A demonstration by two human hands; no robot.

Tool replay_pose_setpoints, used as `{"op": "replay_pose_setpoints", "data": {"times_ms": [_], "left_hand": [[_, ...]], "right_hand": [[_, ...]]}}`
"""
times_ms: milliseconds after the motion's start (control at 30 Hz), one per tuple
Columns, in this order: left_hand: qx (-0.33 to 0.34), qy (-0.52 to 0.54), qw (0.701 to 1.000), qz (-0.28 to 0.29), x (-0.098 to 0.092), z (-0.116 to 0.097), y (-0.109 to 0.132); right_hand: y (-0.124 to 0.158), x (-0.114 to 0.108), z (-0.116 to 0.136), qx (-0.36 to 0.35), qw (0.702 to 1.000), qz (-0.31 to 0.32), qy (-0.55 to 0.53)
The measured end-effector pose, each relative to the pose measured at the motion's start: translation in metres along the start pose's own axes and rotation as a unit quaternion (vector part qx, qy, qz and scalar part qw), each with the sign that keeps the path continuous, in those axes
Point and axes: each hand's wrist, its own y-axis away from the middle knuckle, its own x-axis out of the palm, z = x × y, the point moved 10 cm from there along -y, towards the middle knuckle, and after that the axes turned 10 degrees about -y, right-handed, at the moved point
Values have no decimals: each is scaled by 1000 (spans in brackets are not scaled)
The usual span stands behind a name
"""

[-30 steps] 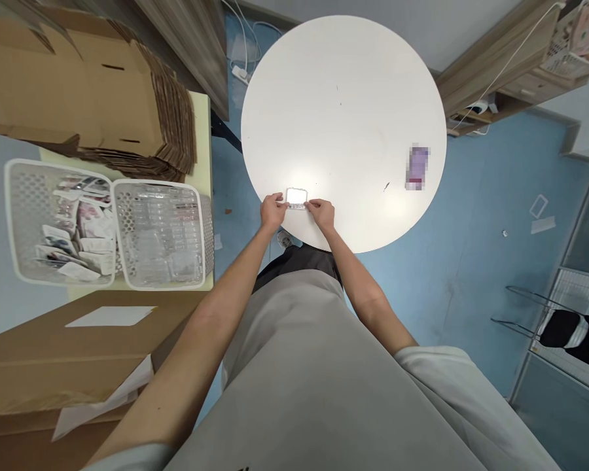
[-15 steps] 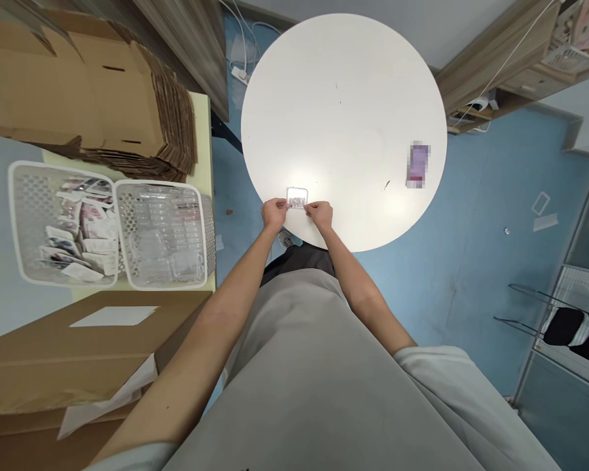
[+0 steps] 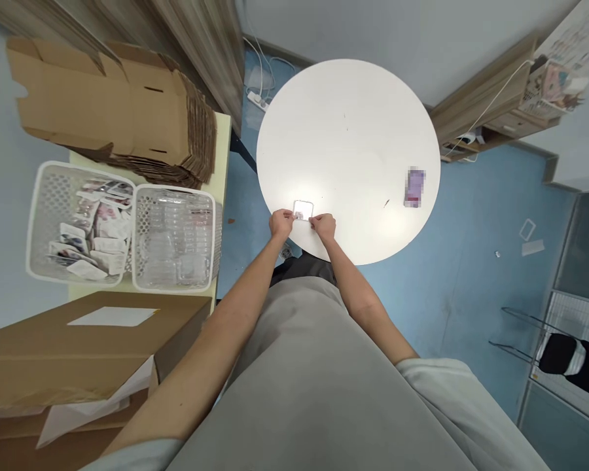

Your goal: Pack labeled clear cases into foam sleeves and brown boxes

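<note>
A small clear plastic case [image 3: 304,207] lies at the near edge of the round white table [image 3: 353,131]. Something small, pinkish and grey shows in its lower left corner, too small to name. My left hand [image 3: 281,224] pinches the case's near left corner between thumb and fingers. At the near right corner, the fingertips of my right hand [image 3: 324,227] are pressed together on the rim.
To the left, one white basket [image 3: 32,229] holds packaged pieces and another [image 3: 133,242] holds stacked clear cases. Flattened cardboard boxes [image 3: 152,118] lie behind them, a large carton [image 3: 103,353] nearer. A blurred purple object [image 3: 414,186] rests on the table's right.
The camera view has shifted, so the table appears lower. Inside the case, the pinkish patch spread along the near side before and now shows only at the left. Both hands stay at its corners.
</note>
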Motion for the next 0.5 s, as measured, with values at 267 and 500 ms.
{"op": "replay_pose_setpoints", "data": {"times_ms": [267, 500], "left_hand": [[-45, -67, 997, 20, 2, -4, 3], [0, -48, 999, 20, -1, -13, 14]], "right_hand": [[1, -5, 13, 5, 997, -23, 78], [5, -3, 23, 4, 996, -30, 79]]}}
